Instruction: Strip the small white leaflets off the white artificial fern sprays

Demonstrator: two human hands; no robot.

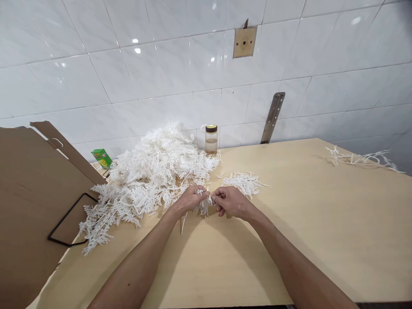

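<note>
My left hand (192, 198) is closed around a white branched sprig (204, 208), whose thin stem pokes out below the palm. Close beside it, my right hand (231, 201) pinches with thumb and forefinger at the sprig's edge; what sits between those fingertips is too small to make out. Behind and left of my hands rises a large heap of white branched sprigs (157, 167). Just beyond my right hand lies a small pile of short white pieces (243, 182) on the table (322, 223).
A jar of liquid with a dark lid (211, 139) stands at the wall behind the heap. To the left are a cardboard box (28, 206), a black metal frame (69, 244) and a green packet (101, 158). Bare white stems (360, 159) lie far right. A metal bracket (273, 118) leans by the wall.
</note>
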